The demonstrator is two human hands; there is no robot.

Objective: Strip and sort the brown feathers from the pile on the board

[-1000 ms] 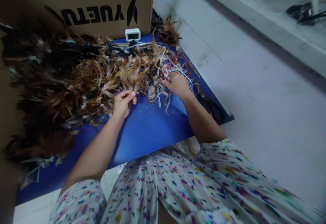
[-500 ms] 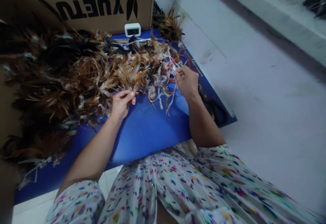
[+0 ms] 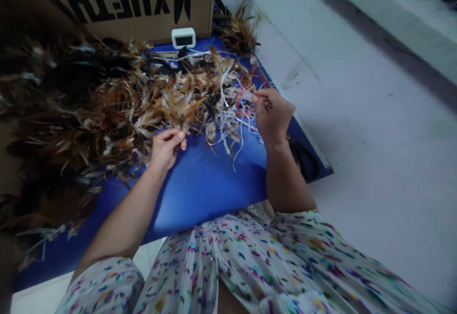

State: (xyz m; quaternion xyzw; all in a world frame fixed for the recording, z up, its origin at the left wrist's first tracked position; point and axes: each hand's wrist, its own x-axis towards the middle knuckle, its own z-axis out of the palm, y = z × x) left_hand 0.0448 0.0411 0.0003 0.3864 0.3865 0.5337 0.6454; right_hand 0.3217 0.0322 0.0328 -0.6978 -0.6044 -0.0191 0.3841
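My left hand (image 3: 166, 147) pinches the base of a small bunch of brown feathers (image 3: 183, 109), held at the front edge of a large feather pile (image 3: 117, 99). Thumb and forefinger are pressed together on it. Off to the right, my right hand (image 3: 271, 114) is closed in a pinch on a whitish translucent strip (image 3: 244, 94), beside a tangle of white ribbons (image 3: 226, 118) and red strings (image 3: 243, 83). The far end of that strip gets lost among the tangle.
A cardboard box (image 3: 143, 28) stands behind the pile, with a small white digital display (image 3: 183, 38) before it. Another feather bunch (image 3: 241, 30) lies at the back corner. Black-handled scissors, as far as I can tell (image 3: 305, 159), lie near the right edge of the blue table (image 3: 210, 180).
My right hand has moved a little to the right, drawing the whitish strip out from the tangle. My left hand keeps its pinch on the feathers, nearly in place.
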